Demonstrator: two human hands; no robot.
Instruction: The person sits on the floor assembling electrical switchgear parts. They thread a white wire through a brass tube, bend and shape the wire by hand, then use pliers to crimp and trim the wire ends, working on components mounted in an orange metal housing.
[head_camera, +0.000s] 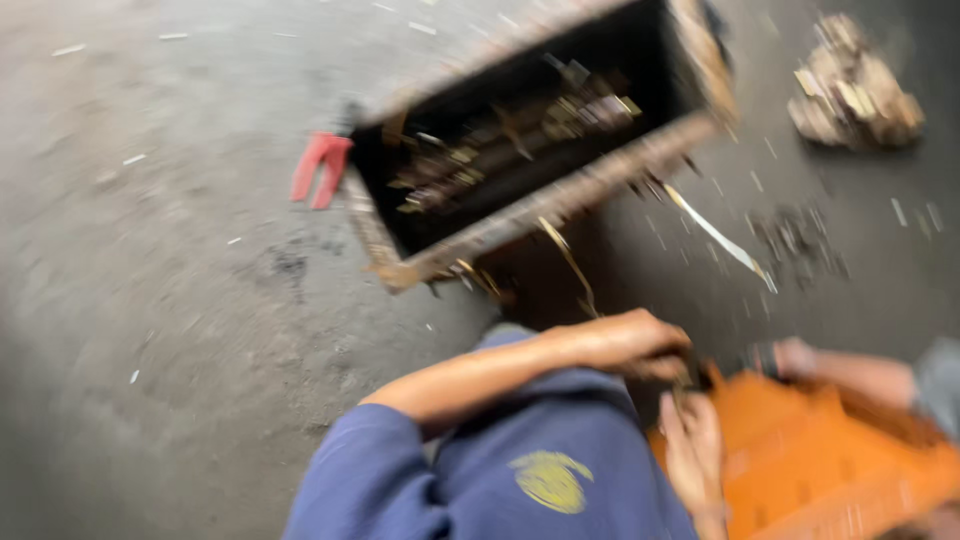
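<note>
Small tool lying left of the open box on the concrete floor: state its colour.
Red, clearest in the head view.

The grey concrete floor (180, 300) looked matt and rough. The orange plastic crate (820, 460) seemed smooth, the blue trousers (540, 440) soft cloth, the open rectangular box (560, 200) rough-rimmed.
</note>
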